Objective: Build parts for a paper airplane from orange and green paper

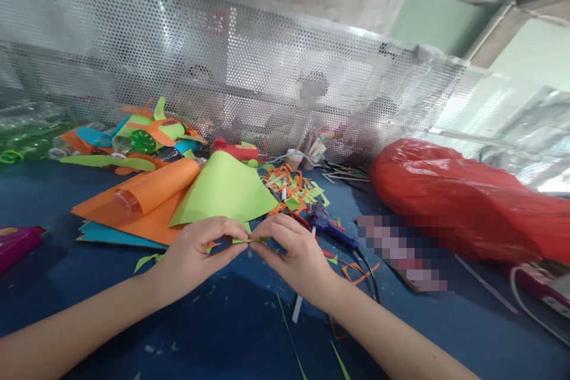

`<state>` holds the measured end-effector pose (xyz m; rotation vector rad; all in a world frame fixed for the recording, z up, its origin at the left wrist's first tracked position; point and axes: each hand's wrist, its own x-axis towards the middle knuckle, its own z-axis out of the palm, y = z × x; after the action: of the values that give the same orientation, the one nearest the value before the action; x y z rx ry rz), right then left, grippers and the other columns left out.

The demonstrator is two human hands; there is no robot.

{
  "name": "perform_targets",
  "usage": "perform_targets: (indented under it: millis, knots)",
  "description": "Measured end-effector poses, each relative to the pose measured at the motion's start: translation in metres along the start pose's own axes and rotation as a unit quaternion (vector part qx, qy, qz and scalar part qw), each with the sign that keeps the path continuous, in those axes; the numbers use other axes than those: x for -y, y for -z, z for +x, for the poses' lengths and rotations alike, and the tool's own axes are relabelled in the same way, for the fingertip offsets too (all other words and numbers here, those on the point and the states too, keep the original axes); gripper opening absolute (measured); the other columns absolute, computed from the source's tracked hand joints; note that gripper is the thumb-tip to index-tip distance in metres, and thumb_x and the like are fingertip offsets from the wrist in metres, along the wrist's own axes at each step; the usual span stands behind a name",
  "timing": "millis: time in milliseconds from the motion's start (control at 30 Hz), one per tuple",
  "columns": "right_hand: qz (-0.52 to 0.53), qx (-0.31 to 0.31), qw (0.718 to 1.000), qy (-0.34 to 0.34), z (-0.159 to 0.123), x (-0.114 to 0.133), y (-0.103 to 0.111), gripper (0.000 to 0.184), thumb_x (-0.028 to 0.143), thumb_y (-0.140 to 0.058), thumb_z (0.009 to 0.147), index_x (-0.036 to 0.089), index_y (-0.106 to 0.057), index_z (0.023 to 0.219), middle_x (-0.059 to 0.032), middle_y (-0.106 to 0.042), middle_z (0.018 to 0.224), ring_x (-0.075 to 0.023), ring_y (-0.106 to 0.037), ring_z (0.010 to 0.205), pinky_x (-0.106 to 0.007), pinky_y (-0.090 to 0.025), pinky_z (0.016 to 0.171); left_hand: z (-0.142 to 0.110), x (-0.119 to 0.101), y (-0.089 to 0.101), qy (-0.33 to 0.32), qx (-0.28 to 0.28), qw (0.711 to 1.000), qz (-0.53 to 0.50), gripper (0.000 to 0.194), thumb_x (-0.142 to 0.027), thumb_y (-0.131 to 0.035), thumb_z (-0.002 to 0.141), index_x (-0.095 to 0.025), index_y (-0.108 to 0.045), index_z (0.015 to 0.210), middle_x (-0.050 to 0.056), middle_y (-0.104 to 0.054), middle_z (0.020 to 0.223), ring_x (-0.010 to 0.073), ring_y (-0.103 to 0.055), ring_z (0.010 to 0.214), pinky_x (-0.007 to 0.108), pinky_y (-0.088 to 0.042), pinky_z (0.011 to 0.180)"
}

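Between my fingertips is a small strip of green paper (243, 241), seen nearly edge-on. My left hand (200, 252) pinches its left part. My right hand (291, 249) pinches it close beside, and the fingertips of both hands almost touch. Just behind the hands lies a curved green paper sheet (225, 190), resting partly over orange paper (107, 208). An orange paper roll (158, 187) wrapped round a clear plastic bottle lies on that stack. Right of my right hand is a blue glue gun (332, 228) with a black cord.
Paper scraps (296, 187) lie heaped behind the glue gun. Bottle models with paper blades (154, 130) and green bottles (33, 139) stand at the back left. A red plastic bag (458, 196) fills the right. Perforated metal panels (267, 65) border the blue table (200, 332).
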<state>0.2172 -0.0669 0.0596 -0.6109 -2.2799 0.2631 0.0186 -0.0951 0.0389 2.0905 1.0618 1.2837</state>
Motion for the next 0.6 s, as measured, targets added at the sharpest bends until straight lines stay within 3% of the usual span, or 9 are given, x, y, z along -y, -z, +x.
perform_targets:
  millis: [200,600]
  knots:
    - [-0.010,-0.003,1.000,0.029,0.001,-0.001,0.002,0.010,0.019,-0.053,0.090,0.020,-0.063,0.090,-0.0053,-0.065,0.086,-0.0156,-0.060,0.082,-0.028,-0.049,0.075,0.003,-0.003,0.007,-0.065,0.005,0.993,0.094,0.012,-0.023,-0.055,0.088,-0.023,-0.066,0.087,0.001,-0.070,0.084,0.0145,-0.064,0.081,0.024,-0.049,0.077]
    - [-0.069,-0.020,0.997,0.037,0.005,-0.007,0.015,0.008,0.022,-0.055,0.090,0.019,-0.060,0.085,-0.0036,-0.068,0.081,-0.0145,-0.062,0.078,-0.027,-0.049,0.074,0.003,-0.002,0.012,-0.049,-0.050,0.991,0.116,0.011,-0.026,-0.055,0.087,-0.025,-0.066,0.084,0.000,-0.071,0.086,0.0153,-0.065,0.081,0.024,-0.048,0.076]
